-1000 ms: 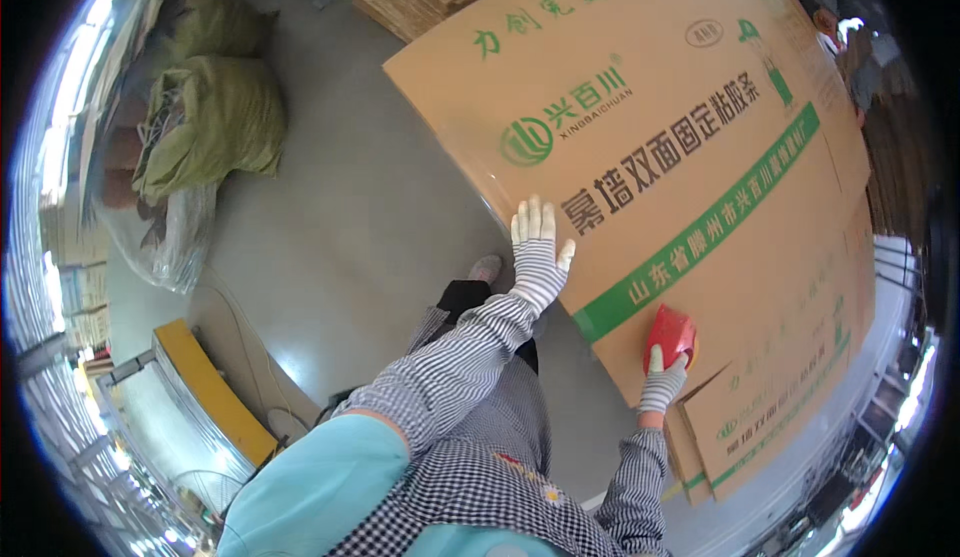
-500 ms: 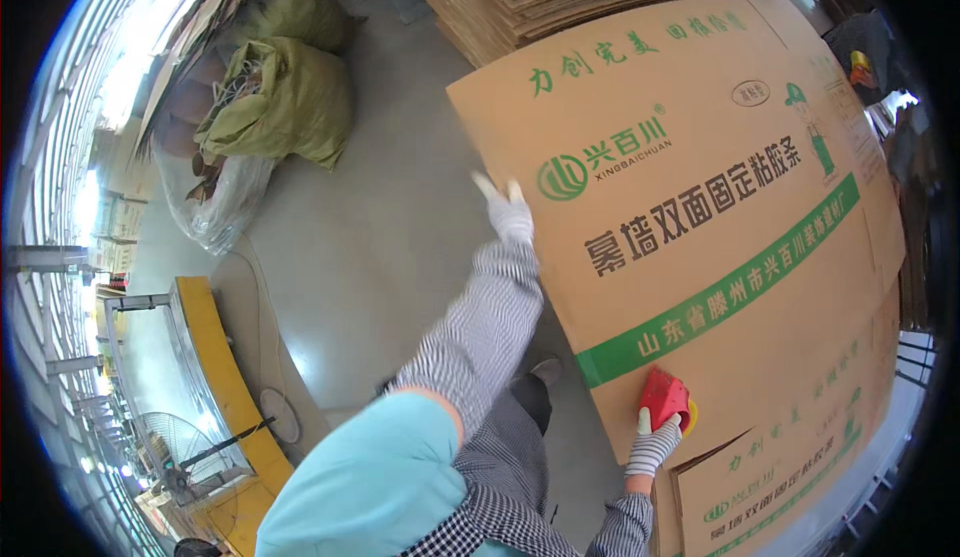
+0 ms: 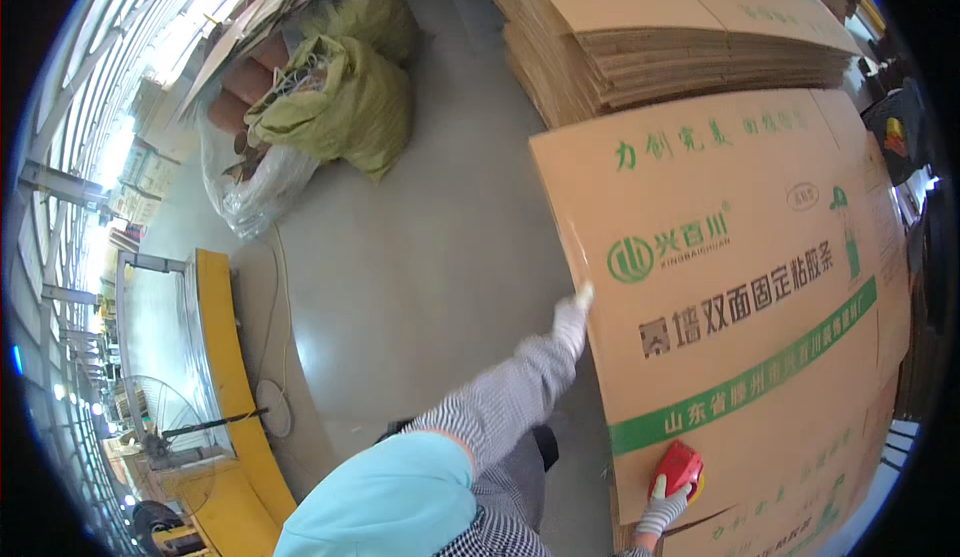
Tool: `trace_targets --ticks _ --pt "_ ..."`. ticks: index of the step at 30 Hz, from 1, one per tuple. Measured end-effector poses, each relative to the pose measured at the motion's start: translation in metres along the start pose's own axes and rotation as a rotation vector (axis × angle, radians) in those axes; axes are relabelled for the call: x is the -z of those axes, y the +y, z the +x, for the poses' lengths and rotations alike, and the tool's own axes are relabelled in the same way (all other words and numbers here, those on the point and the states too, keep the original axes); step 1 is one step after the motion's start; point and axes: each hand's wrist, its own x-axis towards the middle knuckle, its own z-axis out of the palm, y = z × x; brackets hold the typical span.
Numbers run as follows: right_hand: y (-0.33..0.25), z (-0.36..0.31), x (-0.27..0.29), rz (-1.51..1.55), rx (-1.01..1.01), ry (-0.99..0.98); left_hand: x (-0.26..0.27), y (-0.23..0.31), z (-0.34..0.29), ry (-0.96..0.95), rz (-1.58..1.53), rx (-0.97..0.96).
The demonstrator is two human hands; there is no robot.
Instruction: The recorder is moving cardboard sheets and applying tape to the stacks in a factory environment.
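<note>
Red tool point(image 3: 679, 464): over lower left of printed cardboard point(image 3: 735, 367), just below its green band point(image 3: 640, 436); contact with the surface unclear.
Right grip point(image 3: 661, 508): striped glove, fingers wrapped around the tool's near end, tool projecting beyond them.
Left grip point(image 3: 572, 321): at cardboard's left edge, well apart from tool; pinching or merely touching, cannot tell.
Cardboard stack point(image 3: 700, 55): just beyond the sheet.

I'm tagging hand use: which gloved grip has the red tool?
The right grip, gloved in white-and-grey stripes, closed on the red plastic tool against brown printed cardboard. The left grip, at the cardboard's left edge, shows no tool.
</note>
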Motion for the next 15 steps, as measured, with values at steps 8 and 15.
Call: trace_targets --ticks 8,15 --pt "-0.086 0.011 0.018 0.093 -0.041 -0.128 0.098 0.188 0.247 0.252 -0.149 -0.332" --pt "-0.057 -0.116 0.086 1.194 -0.525 0.022 0.024 0.015 0.034 -0.320 -0.261 0.476"
